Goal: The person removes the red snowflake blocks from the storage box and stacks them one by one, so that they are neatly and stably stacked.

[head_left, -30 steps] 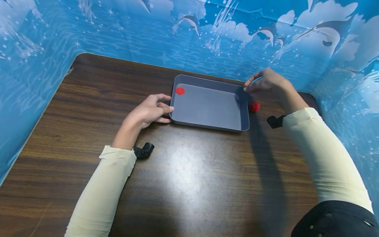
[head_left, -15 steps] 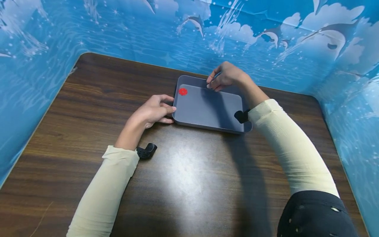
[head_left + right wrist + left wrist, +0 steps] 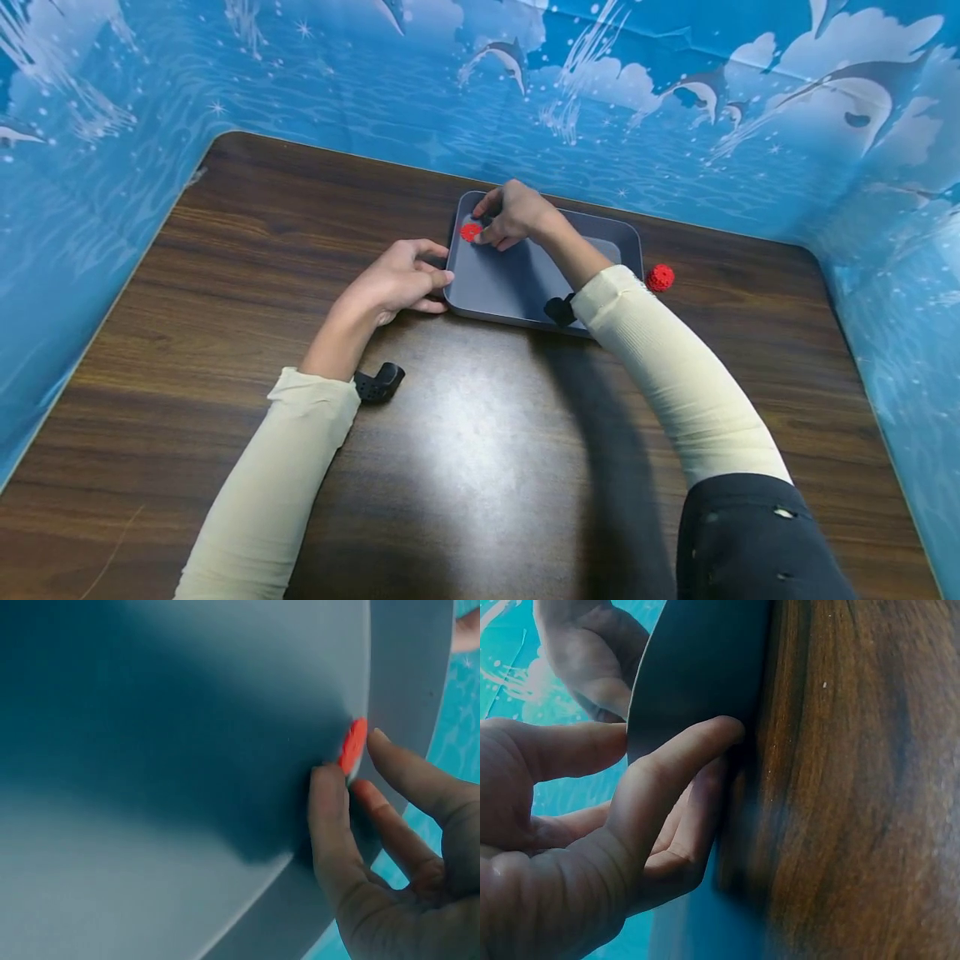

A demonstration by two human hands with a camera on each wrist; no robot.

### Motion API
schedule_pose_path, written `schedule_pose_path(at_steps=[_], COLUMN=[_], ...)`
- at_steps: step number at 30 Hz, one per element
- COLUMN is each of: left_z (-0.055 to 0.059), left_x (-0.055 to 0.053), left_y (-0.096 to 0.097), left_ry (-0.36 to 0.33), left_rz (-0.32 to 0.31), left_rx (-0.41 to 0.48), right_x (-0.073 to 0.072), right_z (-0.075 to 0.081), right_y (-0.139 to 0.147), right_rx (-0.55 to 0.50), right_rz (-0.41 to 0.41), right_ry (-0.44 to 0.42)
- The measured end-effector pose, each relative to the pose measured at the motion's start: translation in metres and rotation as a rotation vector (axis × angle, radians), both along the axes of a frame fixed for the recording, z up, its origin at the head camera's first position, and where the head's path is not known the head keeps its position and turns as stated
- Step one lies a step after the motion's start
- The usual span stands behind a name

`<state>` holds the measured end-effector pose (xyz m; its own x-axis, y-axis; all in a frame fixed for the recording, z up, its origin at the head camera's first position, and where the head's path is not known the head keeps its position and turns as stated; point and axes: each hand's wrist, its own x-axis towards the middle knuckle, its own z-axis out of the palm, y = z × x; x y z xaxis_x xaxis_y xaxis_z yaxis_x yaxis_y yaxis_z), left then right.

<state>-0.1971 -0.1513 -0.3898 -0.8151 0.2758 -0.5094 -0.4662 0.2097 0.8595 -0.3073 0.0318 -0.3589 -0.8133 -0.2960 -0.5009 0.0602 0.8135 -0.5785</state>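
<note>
A grey rectangular baking tray (image 3: 483, 287) stands near the table's back edge. My left hand (image 3: 401, 279) holds its left end, one finger on the rim and others against the outer wall in the left wrist view. In the tray's far left corner lies a small red notched disc (image 3: 470, 232), edge tilted in the right wrist view. Reaching over the tray, my right hand (image 3: 517, 217) has its fingertips around the disc (image 3: 352, 746), close beside or touching it; a firm grip is not visible. A bumpy red ball (image 3: 660, 277) sits on the table just right of the tray.
The brown wooden table (image 3: 247, 217) has a blue dolphin-printed curtain (image 3: 360, 83) behind it and along its sides. Black wrist cameras (image 3: 379, 383) are worn on both wrists. My right forearm crosses over the tray's right part.
My right hand has moved left from the tray's right end, across the tray to the red disc. The left hand keeps its place at the tray's left end.
</note>
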Motion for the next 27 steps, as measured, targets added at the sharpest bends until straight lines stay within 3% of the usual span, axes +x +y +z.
schedule_pose_path(at_steps=[13,20,27], left_z=[-0.001,-0.001,-0.002], left_x=[0.000,0.000,0.000], left_y=[0.001,0.001,0.002], left_ry=[0.004,0.005,0.009], left_rz=[-0.014,-0.015,-0.014], left_rx=[-0.034,-0.041,-0.065], right_x=[0.003,0.002,0.000], right_z=[-0.008,-0.007,0.001], right_y=[-0.014,-0.007,0.006], right_rx=[0.151,0.080,-0.026], right_rz=[0.073,0.078,0.001], right_ry=[0.084,0.056,-0.013])
